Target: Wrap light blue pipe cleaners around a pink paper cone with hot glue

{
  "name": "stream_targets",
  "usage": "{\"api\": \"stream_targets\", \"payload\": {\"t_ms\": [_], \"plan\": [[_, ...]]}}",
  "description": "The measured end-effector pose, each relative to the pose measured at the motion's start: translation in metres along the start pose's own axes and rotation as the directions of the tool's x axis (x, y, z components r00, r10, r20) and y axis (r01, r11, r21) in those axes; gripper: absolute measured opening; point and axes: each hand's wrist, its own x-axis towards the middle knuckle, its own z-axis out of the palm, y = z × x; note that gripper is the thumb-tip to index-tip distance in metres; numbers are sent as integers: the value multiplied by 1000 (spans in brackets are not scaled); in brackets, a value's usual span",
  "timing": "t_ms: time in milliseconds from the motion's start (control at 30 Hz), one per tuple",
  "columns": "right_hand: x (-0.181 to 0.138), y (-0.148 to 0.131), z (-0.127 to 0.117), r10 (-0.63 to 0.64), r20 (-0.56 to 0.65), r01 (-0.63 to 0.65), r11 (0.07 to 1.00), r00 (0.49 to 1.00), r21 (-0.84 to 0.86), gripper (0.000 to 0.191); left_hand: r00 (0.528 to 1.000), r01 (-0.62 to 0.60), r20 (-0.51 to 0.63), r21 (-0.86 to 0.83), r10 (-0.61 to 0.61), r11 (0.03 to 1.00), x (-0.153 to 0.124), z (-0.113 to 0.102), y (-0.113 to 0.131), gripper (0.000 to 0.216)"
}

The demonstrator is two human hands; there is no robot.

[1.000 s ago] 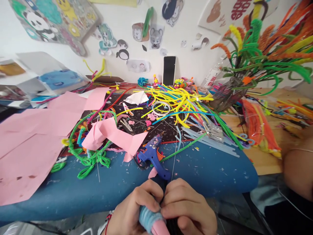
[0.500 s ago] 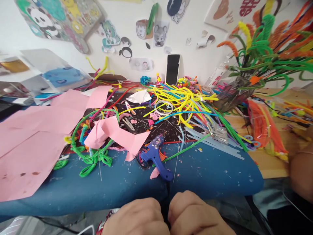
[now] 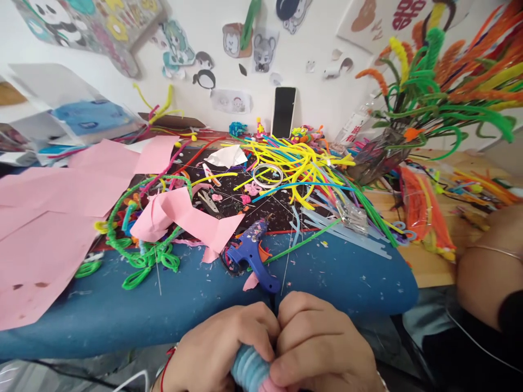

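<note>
- My left hand (image 3: 229, 345) is curled tight around a light blue fuzzy roll (image 3: 250, 369), low down in front of me, at the bottom of my view
- My right hand (image 3: 327, 345) is bent in close beside it, and its fingers grasp the roll near the pink end (image 3: 272, 385)
- My two hands touch each other in the middle, so they hide a lot of the roll
- A red string (image 3: 167, 365) goes around my left wrist
- Just past my hands is the edge of the table, with a blue cover (image 3: 343, 277) that has little bits all over it
- A blue glue gun (image 3: 258, 258) lies there, its handle pointing at me, and a pink scrap (image 3: 250, 281) is next to the handle
- To the left of the gun there is a bent pink strip (image 3: 208, 224), and a loopy green fuzzy string (image 3: 116, 239) is beside it
- Big pink sheets (image 3: 49, 239) lie farther left
- To the right I see pale see-through sticks (image 3: 347, 230)
- Behind them is a messy pile of yellow fuzzy sticks (image 3: 302, 158), with a round ring (image 3: 267, 176) at its left side
- A phone (image 3: 283, 111) leans on the wall at the back
- Far right, I see part of another person (image 3: 482, 272)
</note>
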Motion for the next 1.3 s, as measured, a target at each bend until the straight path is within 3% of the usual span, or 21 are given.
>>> {"api": "stream_targets", "payload": {"t_ms": [67, 133, 267, 367, 467, 600, 700, 800, 900, 1000, 1067, 1133, 1233, 1300], "plan": [[4, 1, -4, -41, -25, 42, 998, 999, 55, 24, 992, 113, -55, -27, -114, 993, -2, 0, 2, 22], [7, 1, -7, -70, -30, 72, 994, 997, 76, 24, 985, 168, -27, -68, -170, 983, -5, 3, 5, 24], [11, -4, -5, -85, -60, 88, 995, 995, 37, 19, 982, 173, -58, -141, -182, 975, -8, 10, 5, 22], [11, -9, 3, -7, -82, 6, 1000, 997, -24, 20, 984, 153, -61, -211, -169, 965, -8, 11, 0, 23], [4, -7, 10, 88, -148, -85, 996, 985, 25, 23, 988, 116, -63, -305, -141, 945, -8, 10, -6, 25], [-8, 5, 6, 187, -445, -156, 982, 876, 105, 21, 984, 48, -127, -498, -128, 866, -11, 9, -15, 29], [-11, 13, -6, 248, -500, -293, 956, 830, -11, 26, 990, 28, -86, -663, -113, 748, -11, 8, -21, 36], [-9, 18, -16, 259, -504, -389, 905, 824, -172, 35, 990, 38, -60, -758, -128, 651, -7, 9, -22, 36], [-9, 25, -24, 276, -448, -446, 830, 850, -335, 36, 985, 46, -60, -814, -162, 579, -3, 12, -18, 33], [-10, 31, -27, 349, -355, -484, 759, 867, -437, 12, 983, 38, -68, -831, -169, 555, -1, 15, -17, 32], [-9, 30, -25, 340, -330, -465, 749, 881, -471, 24, 980, 40, -75, -830, -182, 556, -1, 17, -18, 31], [-2, 21, -20, 272, -316, -396, 801, 909, -448, 32, 976, 59, -73, -818, -205, 573, -3, 18, -21, 31], [15, 1, -7, 139, -229, -197, 947, 963, -253, 27, 957, 116, -89, -754, -277, 646, -11, 20, -27, 32], [26, -10, 1, 75, -220, -114, 979, 973, -168, 18, 934, 157, -142, -663, -328, 732, -19, 20, -30, 34]]}}
